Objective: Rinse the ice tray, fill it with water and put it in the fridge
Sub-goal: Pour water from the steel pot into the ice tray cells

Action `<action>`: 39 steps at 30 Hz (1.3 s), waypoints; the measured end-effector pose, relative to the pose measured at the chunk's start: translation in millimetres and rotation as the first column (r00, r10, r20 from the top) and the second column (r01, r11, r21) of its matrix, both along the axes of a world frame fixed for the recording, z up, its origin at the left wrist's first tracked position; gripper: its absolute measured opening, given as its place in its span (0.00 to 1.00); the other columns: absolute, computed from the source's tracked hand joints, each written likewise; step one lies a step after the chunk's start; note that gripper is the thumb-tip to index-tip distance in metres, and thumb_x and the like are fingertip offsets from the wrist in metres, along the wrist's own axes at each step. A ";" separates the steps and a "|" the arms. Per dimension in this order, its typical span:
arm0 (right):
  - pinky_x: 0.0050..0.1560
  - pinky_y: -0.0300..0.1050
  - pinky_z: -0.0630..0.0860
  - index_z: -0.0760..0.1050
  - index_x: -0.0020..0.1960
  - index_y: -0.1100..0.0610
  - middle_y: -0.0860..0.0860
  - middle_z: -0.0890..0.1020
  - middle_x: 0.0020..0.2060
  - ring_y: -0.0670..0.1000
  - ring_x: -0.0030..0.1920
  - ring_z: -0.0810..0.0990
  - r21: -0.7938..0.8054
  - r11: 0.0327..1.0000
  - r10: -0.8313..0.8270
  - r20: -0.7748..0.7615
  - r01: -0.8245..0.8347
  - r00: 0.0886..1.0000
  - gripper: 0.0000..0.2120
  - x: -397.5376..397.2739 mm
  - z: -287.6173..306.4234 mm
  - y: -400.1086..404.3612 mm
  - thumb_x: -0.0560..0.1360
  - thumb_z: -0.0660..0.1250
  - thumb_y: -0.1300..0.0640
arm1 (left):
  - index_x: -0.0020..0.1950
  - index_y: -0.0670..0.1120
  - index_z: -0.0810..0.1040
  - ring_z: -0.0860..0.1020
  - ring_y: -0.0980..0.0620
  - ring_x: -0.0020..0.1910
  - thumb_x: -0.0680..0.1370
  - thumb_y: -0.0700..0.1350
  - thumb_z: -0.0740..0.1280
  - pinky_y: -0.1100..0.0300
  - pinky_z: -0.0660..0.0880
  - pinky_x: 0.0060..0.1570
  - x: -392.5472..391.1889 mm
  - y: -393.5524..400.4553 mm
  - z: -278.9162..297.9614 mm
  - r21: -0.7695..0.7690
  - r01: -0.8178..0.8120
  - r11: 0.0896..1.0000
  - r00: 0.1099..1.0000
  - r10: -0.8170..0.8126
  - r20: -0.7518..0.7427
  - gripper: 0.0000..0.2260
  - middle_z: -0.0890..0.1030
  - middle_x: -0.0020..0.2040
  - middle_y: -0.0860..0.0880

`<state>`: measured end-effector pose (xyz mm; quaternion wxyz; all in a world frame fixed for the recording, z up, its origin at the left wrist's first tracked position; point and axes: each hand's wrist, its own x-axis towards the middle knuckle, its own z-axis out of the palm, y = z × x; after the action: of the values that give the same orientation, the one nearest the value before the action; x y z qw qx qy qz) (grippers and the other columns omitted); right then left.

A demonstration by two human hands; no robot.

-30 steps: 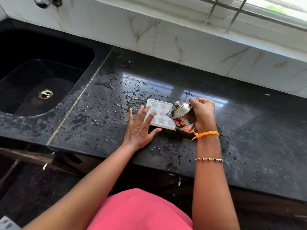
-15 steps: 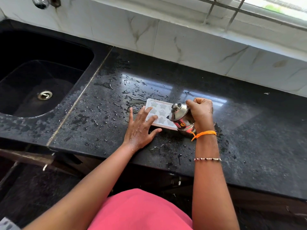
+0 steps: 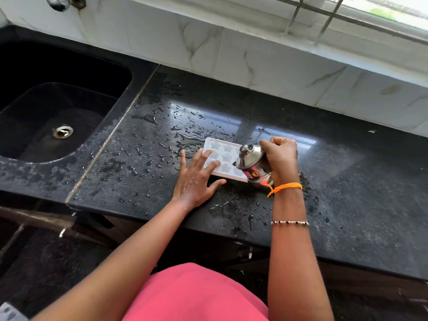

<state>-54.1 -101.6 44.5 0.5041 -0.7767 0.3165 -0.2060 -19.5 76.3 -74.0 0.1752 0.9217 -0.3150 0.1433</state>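
Note:
A white ice tray (image 3: 224,152) with star-shaped cells lies flat on the wet black countertop (image 3: 335,181). My left hand (image 3: 196,179) rests beside it with straight fingers, the fingertips pressing on its left edge. My right hand (image 3: 281,158) grips a small lidded steel pot (image 3: 252,164) and holds it tilted to the left over the tray's right end. The pot hides the tray's right cells.
A black sink (image 3: 53,117) with a steel drain (image 3: 62,131) is sunk into the counter at the left. A tap (image 3: 61,2) sits on the tiled wall above it. Water drops are scattered around the tray. A barred window (image 3: 347,12) runs along the back right.
The steel pot has shifted slightly up and to the left over the tray, tilted a little more. My left hand has stayed on the tray's left edge.

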 end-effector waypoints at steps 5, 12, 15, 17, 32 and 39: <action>0.30 0.41 0.60 0.61 0.23 0.52 0.49 0.62 0.22 0.47 0.27 0.62 0.010 1.000 0.005 0.013 -0.005 1.000 0.16 -0.5 1.5 -0.8 0.63 0.65 0.62 | 0.60 0.51 0.76 0.65 0.43 0.71 0.73 0.65 0.55 0.34 0.46 0.69 -0.5 0.5 0.8 0.012 0.004 1.000 1.000 -0.004 0.001 0.26 0.71 0.68 0.46; 0.31 0.42 0.59 0.62 0.22 0.53 0.51 0.62 0.23 0.50 0.29 0.62 0.128 0.992 0.000 0.057 -0.007 0.998 0.16 -1.1 2.1 -7.4 0.63 0.65 0.61 | 0.63 0.49 0.73 0.65 0.44 0.71 0.74 0.66 0.53 0.33 0.48 0.69 -1.4 0.8 1.5 0.047 0.019 0.999 1.000 -0.019 0.004 0.27 0.70 0.69 0.47; 0.25 0.36 0.59 0.63 0.25 0.55 0.48 0.62 0.21 0.45 0.23 0.61 0.263 0.965 -0.035 0.136 -0.002 0.990 0.18 -5.6 2.3 -12.6 0.68 0.64 0.67 | 0.65 0.47 0.67 0.67 0.45 0.69 0.75 0.63 0.54 0.34 0.49 0.70 -2.6 1.3 2.8 0.003 0.013 1.000 1.000 -0.014 0.022 0.26 0.71 0.67 0.47; 0.25 0.35 0.61 0.64 0.26 0.56 0.46 0.64 0.17 0.43 0.20 0.63 0.367 0.930 -0.087 0.174 0.017 0.981 0.17 -9.7 1.7 -15.7 0.70 0.64 0.69 | 0.63 0.47 0.67 0.69 0.46 0.65 0.76 0.62 0.55 0.35 0.49 0.70 -3.6 1.8 3.2 -0.028 0.030 0.999 0.998 -0.029 0.051 0.24 0.73 0.64 0.47; 0.25 0.35 0.59 0.62 0.24 0.53 0.51 0.62 0.25 0.47 0.25 0.61 0.221 0.971 -0.117 0.108 0.091 0.987 0.18 -16.9 -0.4 -20.4 0.67 0.65 0.66 | 0.57 0.47 0.78 0.72 0.50 0.49 0.78 0.51 0.60 0.56 0.68 0.49 -9.1 1.1 2.9 -0.065 0.359 0.931 0.912 -0.335 0.237 0.13 0.79 0.52 0.50; 0.33 0.45 0.59 0.62 0.19 0.55 0.51 0.61 0.25 0.51 0.31 0.62 0.053 0.992 -0.118 0.031 0.117 0.993 0.14 -16.4 -1.2 -17.4 0.58 0.64 0.56 | 0.56 0.46 0.79 0.72 0.49 0.49 0.78 0.50 0.59 0.56 0.68 0.49 -9.8 1.3 6.0 -0.044 0.361 0.932 0.916 -0.345 0.204 0.13 0.79 0.51 0.49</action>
<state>-70.5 -119.0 43.4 0.5159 -0.7401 0.3582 -0.2403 -29.3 77.6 -68.0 0.2039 0.8236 -0.4856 0.2105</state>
